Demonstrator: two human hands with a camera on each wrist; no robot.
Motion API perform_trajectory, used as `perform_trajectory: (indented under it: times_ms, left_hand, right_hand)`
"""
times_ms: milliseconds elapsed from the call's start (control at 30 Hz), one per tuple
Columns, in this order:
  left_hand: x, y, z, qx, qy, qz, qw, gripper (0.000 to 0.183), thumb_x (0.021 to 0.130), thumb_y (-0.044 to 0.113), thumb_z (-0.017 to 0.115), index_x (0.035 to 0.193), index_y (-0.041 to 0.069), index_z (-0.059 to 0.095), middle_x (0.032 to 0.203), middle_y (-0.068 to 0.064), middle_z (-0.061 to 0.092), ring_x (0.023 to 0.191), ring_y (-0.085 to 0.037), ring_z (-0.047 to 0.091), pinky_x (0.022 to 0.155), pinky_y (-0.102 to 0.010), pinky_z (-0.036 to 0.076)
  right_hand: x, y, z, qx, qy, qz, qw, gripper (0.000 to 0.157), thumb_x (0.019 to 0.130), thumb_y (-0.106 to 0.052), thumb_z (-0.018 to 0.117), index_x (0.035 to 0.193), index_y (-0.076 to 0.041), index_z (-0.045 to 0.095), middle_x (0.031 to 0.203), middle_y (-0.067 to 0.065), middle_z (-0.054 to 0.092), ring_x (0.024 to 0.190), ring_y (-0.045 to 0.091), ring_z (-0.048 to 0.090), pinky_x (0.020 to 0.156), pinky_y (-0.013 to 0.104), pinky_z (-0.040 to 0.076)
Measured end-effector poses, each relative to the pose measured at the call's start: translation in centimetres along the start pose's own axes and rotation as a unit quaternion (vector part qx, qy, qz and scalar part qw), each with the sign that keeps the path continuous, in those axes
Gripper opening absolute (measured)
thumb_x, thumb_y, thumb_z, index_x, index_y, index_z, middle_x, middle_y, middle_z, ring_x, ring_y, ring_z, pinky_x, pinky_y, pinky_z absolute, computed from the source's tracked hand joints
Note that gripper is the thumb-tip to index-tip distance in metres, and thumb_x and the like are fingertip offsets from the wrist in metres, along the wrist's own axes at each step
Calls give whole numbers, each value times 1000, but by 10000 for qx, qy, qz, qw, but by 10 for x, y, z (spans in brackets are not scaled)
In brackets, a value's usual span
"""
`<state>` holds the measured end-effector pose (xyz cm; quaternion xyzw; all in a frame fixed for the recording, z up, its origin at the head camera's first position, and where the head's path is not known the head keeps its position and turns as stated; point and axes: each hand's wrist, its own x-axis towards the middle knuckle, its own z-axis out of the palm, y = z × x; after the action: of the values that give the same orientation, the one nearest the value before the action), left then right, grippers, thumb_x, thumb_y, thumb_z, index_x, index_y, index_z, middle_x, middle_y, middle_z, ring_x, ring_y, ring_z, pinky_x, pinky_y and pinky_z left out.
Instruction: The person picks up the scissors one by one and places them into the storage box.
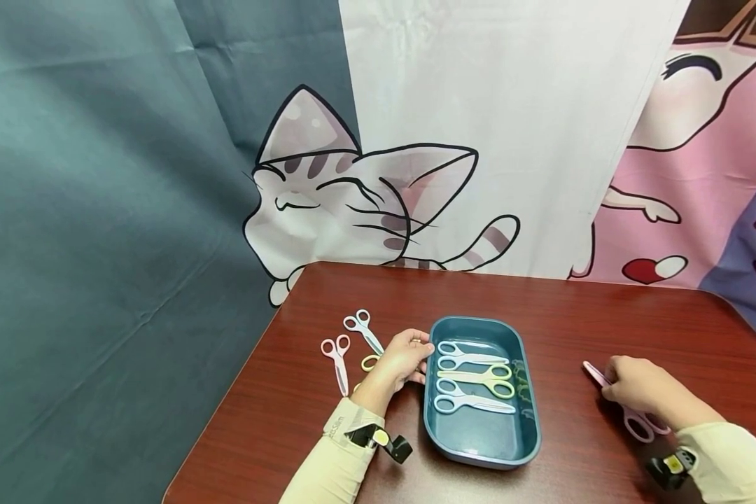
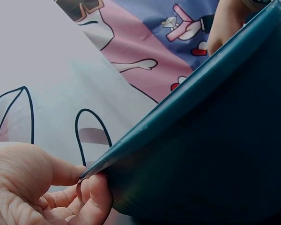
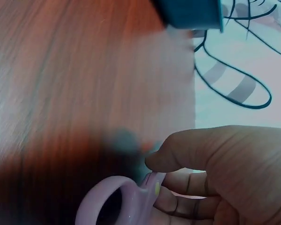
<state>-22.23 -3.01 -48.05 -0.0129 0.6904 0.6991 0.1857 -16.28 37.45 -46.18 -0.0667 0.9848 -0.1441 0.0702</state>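
Observation:
My left hand (image 1: 400, 367) grips the left rim of a blue rectangular tray (image 1: 472, 441) on the table. Thumb and fingers pinch the rim (image 2: 131, 138) in the left wrist view. Inside the tray lie light blue scissors (image 1: 479, 402) and yellow-green scissors (image 1: 469, 376), several pairs laid crosswise. To the tray's right, my right hand (image 1: 649, 388) pinches pink scissors (image 1: 595, 374) around their middle. Their blades point away to the left, and the handle loops (image 3: 86, 201) stick out toward the wrist. Whether these scissors touch the table I cannot tell.
Left of the tray, pink scissors (image 1: 339, 367) and light blue scissors (image 1: 370, 336) lie on the brown table (image 1: 277, 420). A yellow handle loop (image 1: 367, 364) shows there, partly hidden by my left hand. A printed cloth (image 1: 529, 105) hangs behind the table.

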Motion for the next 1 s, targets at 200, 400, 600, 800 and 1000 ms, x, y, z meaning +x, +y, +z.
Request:
perform_trajectory:
  times_ms: [200, 400, 600, 800, 1000]
  left_hand:
    - [-1, 0, 1, -71, 26, -2, 10000, 29, 97, 4, 61, 124, -3, 55, 92, -16, 62, 51, -12, 50, 40, -23, 47]
    - [0, -1, 0, -61, 6, 18, 10000, 29, 97, 3, 61, 124, -3, 54, 91, -16, 61, 50, -11, 49, 40, -23, 48]
    - [0, -1, 0, -73, 21, 9, 10000, 28, 97, 3, 61, 124, -3, 54, 88, -13, 60, 50, -11, 49, 40, -23, 47]
    - [-1, 0, 0, -33, -27, -23, 10000, 27, 97, 4, 60, 123, -1, 55, 86, -9, 59, 51, -10, 49, 40, -23, 47]
    - [-2, 1, 0, 7, -45, 1, 10000, 28, 98, 5, 60, 124, -1, 54, 87, -9, 59, 52, -10, 49, 40, -23, 47]
  right_hand:
    - [6, -24, -11, 75, 254, -273, 9993, 21, 77, -17, 77, 86, -5, 63, 73, -1, 58, 65, 16, 52, 58, 36, 44]
    - [12, -64, -19, 265, 434, -592, 9970, 20, 78, -15, 78, 89, -7, 63, 73, -2, 57, 64, 15, 51, 56, 33, 45]
    - [16, -102, -27, 398, 407, -914, 9942, 23, 78, -15, 81, 94, -9, 65, 74, -3, 57, 64, 14, 52, 55, 30, 47]
    - [15, -138, -29, 356, 608, -1542, 9855, 18, 80, -13, 80, 90, -14, 64, 72, -7, 52, 64, 10, 49, 55, 25, 43]
    - [12, -173, -21, 178, 784, -2213, 9719, 19, 81, -12, 79, 87, -21, 63, 72, -12, 49, 64, 3, 46, 54, 22, 41]
